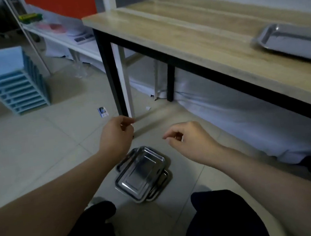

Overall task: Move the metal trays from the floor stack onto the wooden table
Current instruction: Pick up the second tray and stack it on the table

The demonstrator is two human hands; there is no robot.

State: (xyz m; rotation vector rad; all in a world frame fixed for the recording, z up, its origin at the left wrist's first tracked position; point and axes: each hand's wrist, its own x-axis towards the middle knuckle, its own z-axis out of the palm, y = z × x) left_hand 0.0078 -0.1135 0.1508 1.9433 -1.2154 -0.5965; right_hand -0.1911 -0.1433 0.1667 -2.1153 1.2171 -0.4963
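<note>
A stack of shiny metal trays (142, 174) lies on the tiled floor between my legs, slightly fanned out. One metal tray (294, 40) lies on the wooden table (189, 32) near its right end. My left hand (116, 136) hovers above and to the left of the floor stack, fingers loosely curled, holding nothing. My right hand (190, 139) hovers above and to the right of the stack, also loosely curled and empty.
The table's black leg (110, 72) stands just behind my left hand. A tall stack of blue plastic trays (13, 81) stands on the floor at the left. A white shelf (65, 38) with small items runs along the back. White cloth lies under the table.
</note>
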